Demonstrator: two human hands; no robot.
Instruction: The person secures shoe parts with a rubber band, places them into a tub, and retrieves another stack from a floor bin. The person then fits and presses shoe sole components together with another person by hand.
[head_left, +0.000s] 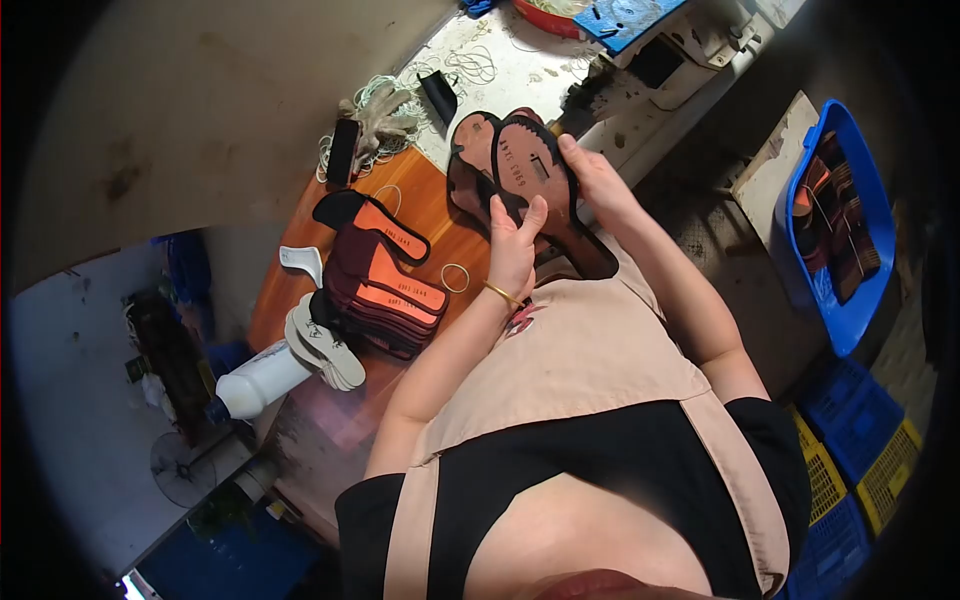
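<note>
A pair of shoe insoles with dark edges and reddish-brown faces is held up before my apron. The front insole [525,160] bears printed markings; the other insole [474,138] shows beside it on the left. My left hand [515,245], with a bracelet at the wrist, is closed on their lower part, thumb across the face. My right hand [597,185] grips the front insole's right edge, its thumb near the top; some fingers are hidden behind. Left of my left arm, a stack of maroon and orange insoles [390,290] lies on the wooden table [290,270].
Pale insole-shaped pieces [325,345] and a white bottle [262,382] lie near the table's left edge. A glove [385,115] rests among loose bands at the back. To the right stands a blue basket [850,310] of bundled pieces, above stacked blue and yellow crates [850,415].
</note>
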